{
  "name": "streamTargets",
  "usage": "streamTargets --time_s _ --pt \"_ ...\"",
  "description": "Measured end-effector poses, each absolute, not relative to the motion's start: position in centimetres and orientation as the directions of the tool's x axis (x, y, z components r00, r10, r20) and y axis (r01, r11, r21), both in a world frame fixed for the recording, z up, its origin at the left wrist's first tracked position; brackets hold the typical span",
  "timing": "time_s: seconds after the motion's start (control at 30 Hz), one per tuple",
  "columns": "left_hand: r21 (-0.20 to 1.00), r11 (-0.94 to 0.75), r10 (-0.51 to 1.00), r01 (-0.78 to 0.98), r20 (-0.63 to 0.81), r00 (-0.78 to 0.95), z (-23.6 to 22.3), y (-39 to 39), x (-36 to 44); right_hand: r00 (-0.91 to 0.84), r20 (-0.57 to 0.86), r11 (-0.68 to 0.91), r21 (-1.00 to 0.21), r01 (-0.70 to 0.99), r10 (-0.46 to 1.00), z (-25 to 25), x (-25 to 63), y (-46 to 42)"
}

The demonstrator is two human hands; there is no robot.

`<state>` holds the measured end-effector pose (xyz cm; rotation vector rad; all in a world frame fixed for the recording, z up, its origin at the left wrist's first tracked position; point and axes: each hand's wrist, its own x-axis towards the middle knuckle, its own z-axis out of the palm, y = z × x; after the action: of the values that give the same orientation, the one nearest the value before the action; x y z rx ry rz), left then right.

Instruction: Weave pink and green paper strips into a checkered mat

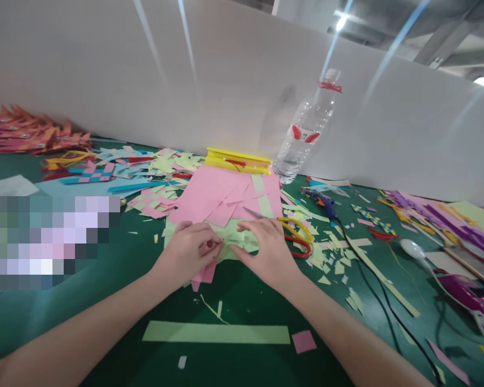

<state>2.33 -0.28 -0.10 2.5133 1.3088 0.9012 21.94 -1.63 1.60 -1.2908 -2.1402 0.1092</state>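
My left hand [191, 248] is closed in a pinch, with a folded pink paper piece [204, 275] hanging out below its fingers. What exactly lies between the fingertips is partly hidden. Thumb and index finger apart, my right hand [268, 250] rests over pale green paper [237, 236], just right of the left fingertips. Beside its knuckles are scissors [300, 236] with yellow and red handles, blades pointing left. Beyond both hands lies a stack of pink paper [210, 188], with loose pink strips on it. Nearer me, a long pale green strip [218, 332] lies flat.
A plastic bottle [306, 129] stands tilted by the white partition, next to a yellow holder [237, 160]. A glue gun [320, 201] trails a black cord rightward. Paper scraps [334, 263] litter the green table. A purple device [468, 298] with a cable lies far right.
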Motion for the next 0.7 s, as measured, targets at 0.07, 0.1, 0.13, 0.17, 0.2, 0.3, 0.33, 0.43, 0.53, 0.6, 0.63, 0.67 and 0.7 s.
streamTargets --time_s 0.07,0.1,0.13,0.17,0.2,0.3,0.33,0.43,0.53,0.6,0.63,0.67,0.7 --pt "0.403 -0.605 0.784 0.687 0.449 0.428 -0.2 -0.3 2.3 -0.301 0.445 0.485 -0.388 0.784 0.843 1.1 21.7 -1.8" --pt "0.402 -0.609 0.781 0.684 0.456 0.427 -0.3 -0.3 2.3 -0.299 0.427 0.472 -0.390 0.791 0.854 1.0 21.6 -1.8" --pt "0.400 -0.613 0.777 0.681 0.460 0.429 -0.3 -0.3 2.3 -0.301 0.408 0.463 -0.391 0.796 0.862 0.9 21.5 -1.8" --pt "0.399 -0.617 0.774 0.678 0.462 0.433 -0.2 -0.3 2.3 -0.306 0.389 0.457 -0.391 0.799 0.869 0.9 21.4 -1.8" --pt "0.397 -0.620 0.772 0.677 0.463 0.436 -0.2 -0.3 2.3 -0.314 0.372 0.454 -0.390 0.801 0.873 0.9 21.3 -1.8" --pt "0.394 -0.622 0.770 0.677 0.464 0.438 -0.1 -0.3 2.3 -0.353 0.350 0.474 -0.370 0.799 0.868 0.9 21.1 -1.6" --pt "0.392 -0.621 0.771 0.678 0.463 0.438 -0.1 -0.3 2.3 -0.368 0.352 0.488 -0.362 0.794 0.861 0.8 21.1 -1.6" --pt "0.386 -0.615 0.776 0.687 0.452 0.440 -0.1 -0.3 2.2 -0.358 0.381 0.499 -0.389 0.774 0.852 0.7 21.3 -1.3" --pt "0.378 -0.607 0.782 0.698 0.437 0.444 -0.1 -0.2 2.1 -0.278 0.379 0.448 -0.500 0.741 0.883 0.8 21.9 -1.0" --pt "0.376 -0.602 0.787 0.704 0.428 0.445 -0.1 -0.2 2.1 -0.228 0.365 0.413 -0.588 0.695 0.903 1.0 22.3 -0.8" --pt "0.375 -0.601 0.788 0.706 0.427 0.445 -0.1 -0.2 2.1 -0.206 0.360 0.399 -0.627 0.669 0.910 1.1 22.5 -0.7" --pt "0.373 -0.602 0.787 0.706 0.430 0.443 -0.1 -0.2 2.1 -0.184 0.357 0.387 -0.660 0.644 0.916 1.2 22.7 -0.7" --pt "0.371 -0.604 0.784 0.705 0.433 0.444 -0.2 -0.2 2.1 -0.161 0.359 0.377 -0.688 0.620 0.919 1.3 23.0 -0.6"
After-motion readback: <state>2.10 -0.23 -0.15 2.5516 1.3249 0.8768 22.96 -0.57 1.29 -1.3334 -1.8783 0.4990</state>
